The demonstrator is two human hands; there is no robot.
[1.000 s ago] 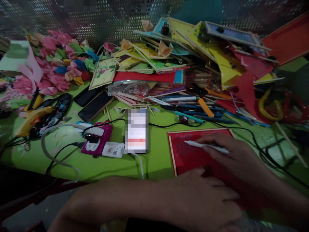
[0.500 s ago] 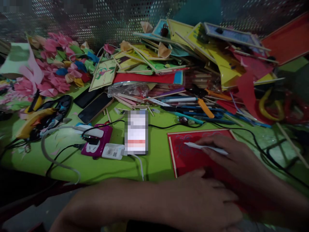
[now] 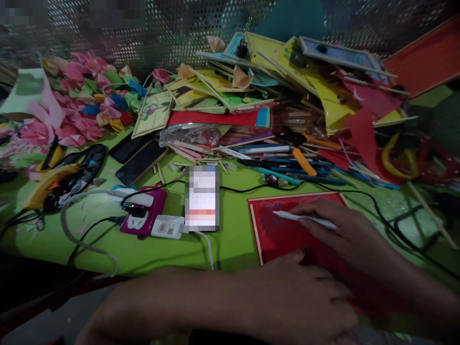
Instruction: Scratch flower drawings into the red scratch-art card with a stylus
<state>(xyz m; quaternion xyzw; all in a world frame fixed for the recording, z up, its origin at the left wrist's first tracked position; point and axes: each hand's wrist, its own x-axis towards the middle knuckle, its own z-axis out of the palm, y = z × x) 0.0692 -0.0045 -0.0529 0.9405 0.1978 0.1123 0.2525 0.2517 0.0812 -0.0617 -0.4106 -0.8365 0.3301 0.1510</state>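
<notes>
A red card [image 3: 278, 230] with a pale border lies on the green table [image 3: 230, 239] in front of me. My right hand [image 3: 345, 235] is closed round a white pen [image 3: 298, 216], whose tip rests on a faint drawn pattern at the card's top left. My left hand [image 3: 305, 297] lies flat on the card's near edge, fingers stretched out to the right, holding nothing.
A lit phone [image 3: 201, 197] lies left of the card, cabled to a white charger [image 3: 167, 226] and a magenta socket block [image 3: 143, 215]. Two dark phones [image 3: 140, 160], a yellow glue gun [image 3: 50, 179], pink paper flowers [image 3: 75, 110], pens [image 3: 280, 160] and stacked framed cards [image 3: 287, 72] crowd the back.
The view has drifted slightly. The pen tip has shifted a little on the card; both hands stay where they were.
</notes>
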